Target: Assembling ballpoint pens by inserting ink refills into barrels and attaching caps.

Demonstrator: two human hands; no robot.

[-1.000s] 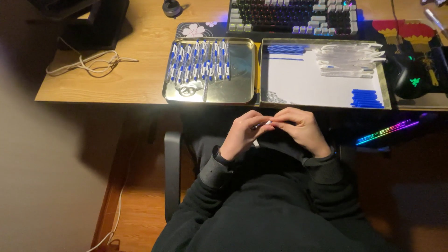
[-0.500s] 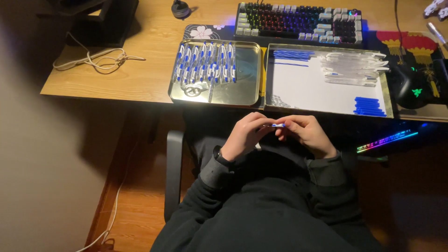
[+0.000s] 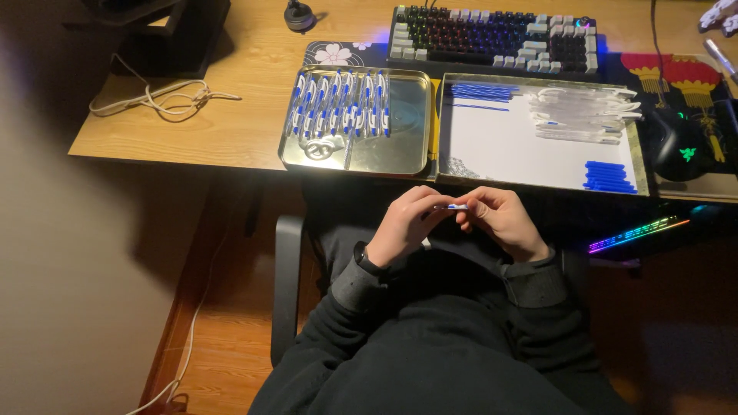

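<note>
1. Dim room, wooden table point(image 3: 231, 131) seen from above; person seated in a chair, both hands over the lap, just below the table edge.
2. Left hand point(image 3: 403, 227) and right hand point(image 3: 500, 223) meet at the fingertips, fingers curled closed around one small pen part point(image 3: 453, 207), white with a blue end, held level between them. Likely kept close to the body for control while the pieces are fitted.
3. Metal tray point(image 3: 403, 138), left of centre: assembled blue-and-white pens point(image 3: 338, 107) in one neat row, roughly ten; exact count unclear. Right half of the tray bare.
4. White-lined tray point(image 3: 530, 146) beside it holds parts sorted by kind, each within reach: blue refills point(image 3: 480, 92) top left, clear barrels point(image 3: 584, 115) top right, blue caps point(image 3: 607, 175) lower right. Too small to count.
5. One keyboard point(image 3: 492, 34), one mouse point(image 3: 680, 146), one coiled white cable point(image 3: 157, 96) well apart at left.
</note>
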